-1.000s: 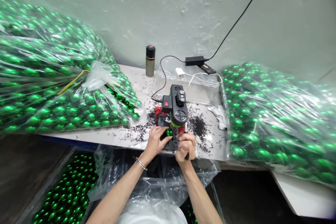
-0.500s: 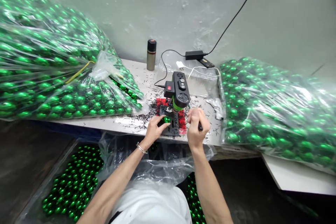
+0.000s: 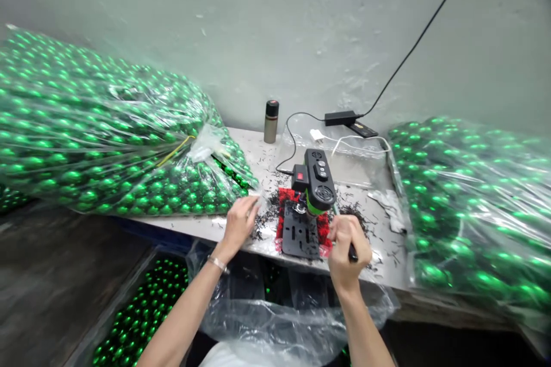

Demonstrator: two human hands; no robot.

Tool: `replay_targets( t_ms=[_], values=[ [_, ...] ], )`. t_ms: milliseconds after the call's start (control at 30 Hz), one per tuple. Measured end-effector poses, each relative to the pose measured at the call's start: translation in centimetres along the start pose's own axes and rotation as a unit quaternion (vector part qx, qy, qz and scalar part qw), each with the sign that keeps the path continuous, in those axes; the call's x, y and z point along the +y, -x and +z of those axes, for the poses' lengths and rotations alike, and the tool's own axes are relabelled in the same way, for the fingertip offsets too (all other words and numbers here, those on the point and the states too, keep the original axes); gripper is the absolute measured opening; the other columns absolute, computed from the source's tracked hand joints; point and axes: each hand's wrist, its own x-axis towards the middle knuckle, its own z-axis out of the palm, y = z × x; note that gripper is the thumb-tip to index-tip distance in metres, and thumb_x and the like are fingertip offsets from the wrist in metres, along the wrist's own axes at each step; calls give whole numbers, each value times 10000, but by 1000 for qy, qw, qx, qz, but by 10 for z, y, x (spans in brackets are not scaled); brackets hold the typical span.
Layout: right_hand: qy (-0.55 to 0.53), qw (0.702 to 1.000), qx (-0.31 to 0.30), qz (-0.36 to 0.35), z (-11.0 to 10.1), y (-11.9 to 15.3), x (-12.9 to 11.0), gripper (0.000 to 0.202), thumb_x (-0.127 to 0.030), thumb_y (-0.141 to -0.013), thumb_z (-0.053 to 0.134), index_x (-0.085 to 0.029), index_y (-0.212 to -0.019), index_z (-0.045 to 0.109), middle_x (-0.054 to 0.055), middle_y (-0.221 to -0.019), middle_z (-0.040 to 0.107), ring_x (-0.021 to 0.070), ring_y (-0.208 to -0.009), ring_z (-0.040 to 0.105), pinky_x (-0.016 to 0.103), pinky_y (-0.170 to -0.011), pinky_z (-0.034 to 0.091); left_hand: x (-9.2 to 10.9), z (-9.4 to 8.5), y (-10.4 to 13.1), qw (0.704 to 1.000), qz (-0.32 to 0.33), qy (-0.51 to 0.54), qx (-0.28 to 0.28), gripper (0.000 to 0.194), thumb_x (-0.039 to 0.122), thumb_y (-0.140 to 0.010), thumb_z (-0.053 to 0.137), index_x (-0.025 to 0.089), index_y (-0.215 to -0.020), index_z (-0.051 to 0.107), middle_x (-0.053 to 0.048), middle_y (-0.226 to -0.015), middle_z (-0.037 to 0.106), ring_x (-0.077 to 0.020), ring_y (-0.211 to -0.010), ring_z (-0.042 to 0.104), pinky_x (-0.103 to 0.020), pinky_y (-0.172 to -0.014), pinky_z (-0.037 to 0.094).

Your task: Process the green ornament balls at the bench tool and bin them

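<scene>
Black press machine: it stood upright at the middle of the tabletop [image 3: 206, 228], a green band round its head [image 3: 319, 180], a switch box with a red rocker on its left side.
Base plate [image 3: 300, 235]: black and slotted, it lay below and nearer than the head, with dark bits scattered over it and no ball on it.
Red mat [image 3: 324, 233]: it showed on both sides of the plate.
Right hand [image 3: 349, 246]: its fingers were closed round the black-tipped lever [image 3: 353, 253], at the right of the machine.
Left hand [image 3: 241, 221]: it hovered over the near edge, left of the plate and close to the large left bag [image 3: 99, 137]; its fingers were bent, and whether they held anything could not be told.
Left bag: clear plastic, full of shiny green balls, with a yellow tie [image 3: 176, 151] by its gathered neck.
Black bits [image 3: 353, 212]: they littered the surface around the machine.
Far side: a bottle [image 3: 271, 122] stood left of the black adapter [image 3: 340, 118]; a white plug [image 3: 316, 135] lay nearer.
Right side: a crumpled white cloth [image 3: 391, 209] lay beside another bag of green balls [image 3: 473, 212].
Below the near edge: more green balls [image 3: 146, 309] and loose clear plastic [image 3: 275, 321] showed.
</scene>
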Motion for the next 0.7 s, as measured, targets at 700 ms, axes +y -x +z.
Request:
replay_targets(
  t_ms=[700],
  values=[
    [2,999,-12,-36,-1,6,5,319,-103,-942,433,-202,-640,455,-4,-689,517,129,-673,531,277,-604,401,-19,-8,-60,966,-63,-80,-239,324,281,-771,739,203,-1085,727,-80,-914,726,-265,-896,678,-320,-800,501]
  ],
)
